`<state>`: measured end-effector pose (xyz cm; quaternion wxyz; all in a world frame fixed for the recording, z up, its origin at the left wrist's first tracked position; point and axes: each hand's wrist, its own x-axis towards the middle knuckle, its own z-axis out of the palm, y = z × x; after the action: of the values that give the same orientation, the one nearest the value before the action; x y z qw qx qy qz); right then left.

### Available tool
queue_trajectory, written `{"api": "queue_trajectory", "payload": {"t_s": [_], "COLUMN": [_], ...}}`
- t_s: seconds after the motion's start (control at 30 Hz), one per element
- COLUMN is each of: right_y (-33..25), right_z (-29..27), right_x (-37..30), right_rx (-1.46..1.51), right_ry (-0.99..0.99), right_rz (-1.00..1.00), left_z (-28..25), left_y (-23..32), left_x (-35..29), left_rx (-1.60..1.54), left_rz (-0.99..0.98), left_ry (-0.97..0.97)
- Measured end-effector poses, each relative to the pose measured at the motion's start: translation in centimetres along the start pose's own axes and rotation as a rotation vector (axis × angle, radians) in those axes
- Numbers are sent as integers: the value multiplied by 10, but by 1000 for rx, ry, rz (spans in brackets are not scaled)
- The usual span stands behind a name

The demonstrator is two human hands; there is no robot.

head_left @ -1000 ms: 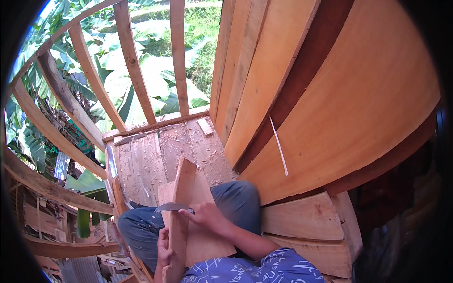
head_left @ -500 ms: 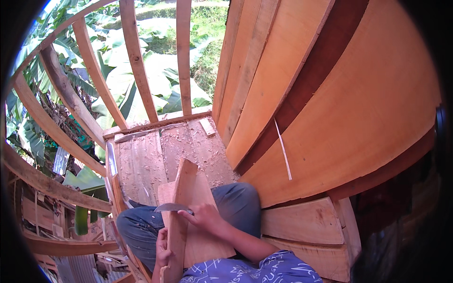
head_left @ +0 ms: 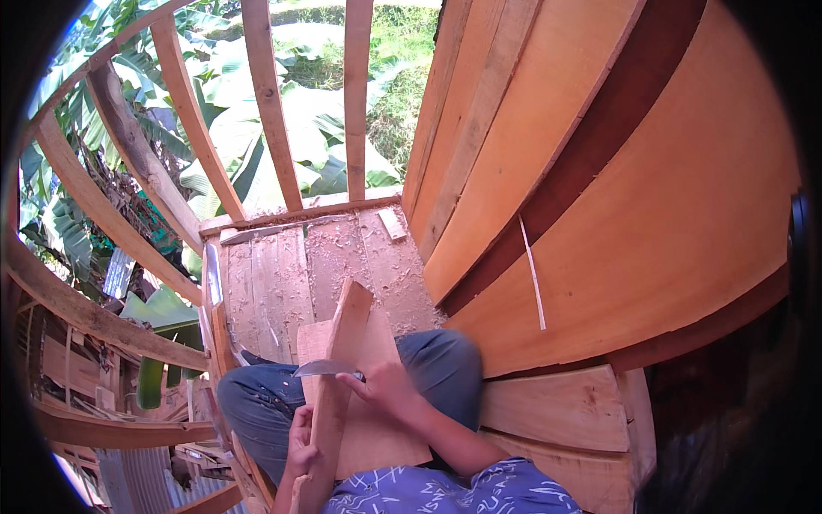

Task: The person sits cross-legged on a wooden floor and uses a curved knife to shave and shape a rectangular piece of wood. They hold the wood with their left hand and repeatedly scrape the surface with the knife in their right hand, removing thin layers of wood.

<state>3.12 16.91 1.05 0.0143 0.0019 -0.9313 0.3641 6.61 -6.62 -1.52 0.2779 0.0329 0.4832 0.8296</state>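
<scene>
Some white lettering marks the shirt (head_left: pixel 447 492); right hand (head_left: pixel 390 387) grips knife (head_left: pixel 322 367), left hand (head_left: pixel 300 444) board (head_left: pixel 329 421)

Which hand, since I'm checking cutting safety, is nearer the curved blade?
Right. The curved blade juts from the right hand; the left hand is lower in view, apart from it, holding the wooden board.
</scene>
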Motion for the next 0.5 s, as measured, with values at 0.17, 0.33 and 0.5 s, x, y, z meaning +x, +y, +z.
{"api": "queue_trajectory", "payload": {"t_s": [0.17, 0.33, 0.5], "right_y": [41, 22, 11], "right_z": [-18, -33, -14], "right_x": [11, 0, -9], "right_rx": [-159, -70, -34], "right_ry": [202, 91, 28], "right_rz": [283, 239, 160], "left_z": [3, 4, 7], "left_y": [3, -1, 2], "left_x": [-5, -7, -3], "left_rx": [50, 96, 79], "left_rz": [-41, -35, -39], "left_ry": [24, 5, -6]}}
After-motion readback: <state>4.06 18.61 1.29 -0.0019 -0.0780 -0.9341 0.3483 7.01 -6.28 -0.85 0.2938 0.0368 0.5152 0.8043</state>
